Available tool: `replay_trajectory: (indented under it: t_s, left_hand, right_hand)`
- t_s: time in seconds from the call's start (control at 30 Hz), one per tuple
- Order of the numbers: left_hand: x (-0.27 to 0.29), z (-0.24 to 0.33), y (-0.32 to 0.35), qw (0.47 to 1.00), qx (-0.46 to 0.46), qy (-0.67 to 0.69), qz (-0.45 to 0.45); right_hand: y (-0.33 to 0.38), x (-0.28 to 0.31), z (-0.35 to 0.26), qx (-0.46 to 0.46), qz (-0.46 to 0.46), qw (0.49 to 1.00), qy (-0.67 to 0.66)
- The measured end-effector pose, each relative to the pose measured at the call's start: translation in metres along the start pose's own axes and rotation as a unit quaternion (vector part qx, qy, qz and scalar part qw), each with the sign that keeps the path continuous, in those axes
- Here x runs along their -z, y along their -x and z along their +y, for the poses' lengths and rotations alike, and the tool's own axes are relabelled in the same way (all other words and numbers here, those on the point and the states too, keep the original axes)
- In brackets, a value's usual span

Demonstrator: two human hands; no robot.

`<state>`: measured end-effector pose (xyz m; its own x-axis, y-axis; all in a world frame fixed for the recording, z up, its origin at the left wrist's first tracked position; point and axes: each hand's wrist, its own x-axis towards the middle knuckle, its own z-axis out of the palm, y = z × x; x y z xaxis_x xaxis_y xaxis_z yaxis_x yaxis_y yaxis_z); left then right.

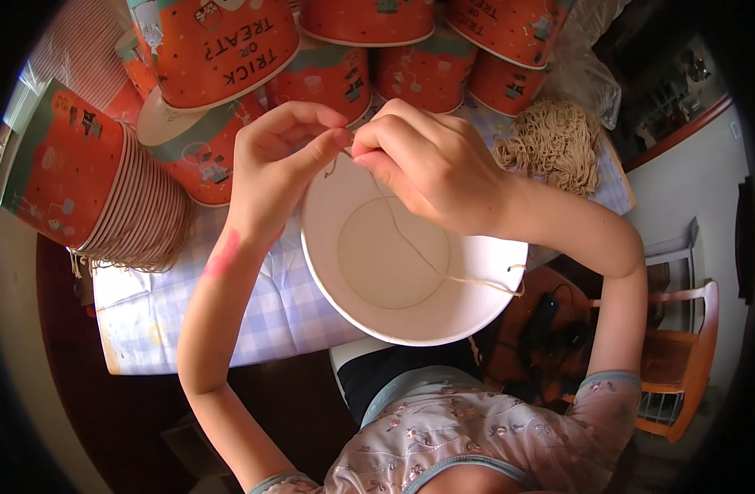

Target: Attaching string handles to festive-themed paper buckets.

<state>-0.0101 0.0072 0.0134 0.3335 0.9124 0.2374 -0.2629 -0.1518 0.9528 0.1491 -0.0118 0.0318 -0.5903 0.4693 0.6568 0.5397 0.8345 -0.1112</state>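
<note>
A paper bucket [332, 280] with a white inside stands at the table's front edge, its mouth facing me. A thin beige string [412, 245] passes through the near right wall by the rim and runs across the inside up to my hands. Over the far rim, my left hand [283, 156] pinches the string between thumb and forefinger, the other fingers curled loosely. Right beside it, my right hand [435, 165] is closed on the string too, fingers bent. A short string end dangles below the left fingertips. The far rim is partly hidden by my hands.
Orange printed buckets [217, 49] are piled along the back. A nested stack of buckets [143, 202] with strings leans at left. A heap of beige strings [554, 146] lies back right on the checked tablecloth [266, 309]. A wooden chair [690, 362] stands at right.
</note>
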Motion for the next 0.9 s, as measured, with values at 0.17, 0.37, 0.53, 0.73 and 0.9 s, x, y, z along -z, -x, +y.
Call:
replay_trajectory:
  t_s: [0.17,0.37,0.53,0.73,0.9]
  left_hand:
    - [-0.002,0.006,0.004,1.0,-0.01,-0.024,-0.016]
    - [0.003,0.006,0.006,0.999,-0.034,-0.037,-0.006]
    - [0.003,0.005,0.006,0.998,-0.041,-0.034,-0.012]
    - [0.008,0.003,0.008,0.995,-0.075,-0.058,-0.021]
    - [0.013,-0.003,0.008,0.988,-0.132,-0.061,-0.043]
  right_hand:
    - [-0.002,0.0,-0.004,-0.065,-0.003,0.994,-0.086]
    - [-0.004,-0.001,-0.005,-0.18,-0.065,0.954,-0.23]
    - [-0.004,0.002,-0.003,-0.328,-0.1,0.857,-0.385]
    - [-0.013,0.009,-0.002,-0.442,-0.174,0.758,-0.448]
    - [-0.013,0.008,-0.003,-0.424,-0.202,0.753,-0.461]
